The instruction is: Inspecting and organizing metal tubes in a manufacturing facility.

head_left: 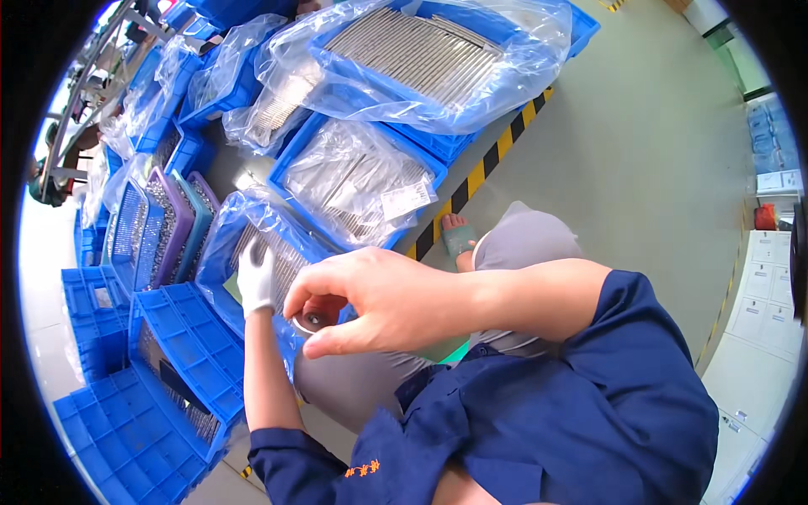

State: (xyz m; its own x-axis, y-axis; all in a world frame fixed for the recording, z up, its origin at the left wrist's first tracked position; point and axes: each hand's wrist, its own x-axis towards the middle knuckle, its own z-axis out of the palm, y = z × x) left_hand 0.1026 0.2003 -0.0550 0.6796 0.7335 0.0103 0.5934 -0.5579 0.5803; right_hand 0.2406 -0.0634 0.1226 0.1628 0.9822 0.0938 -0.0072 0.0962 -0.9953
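The thin metal rods (290, 263) lie at nine o'clock in a blue bin (220, 295) lined with clear plastic. They look stiff, smooth and probably slippery; one should be light, a bundle heavy, and mid-length seems the balanced place to hold. The white-gloved left hand (257, 273) rests over them; whether it grips any, I cannot tell. The bare right hand (379, 299) hangs nearer the camera, fingers curled apart from the thumb, a dark round thing (315, 319) showing between; whether held is unclear. Striped tape (481, 172) crosses the grey floor (631, 135) toward one o'clock; white cabinets (745, 345) stand between three and four, colored baskets (172, 227) past nine.
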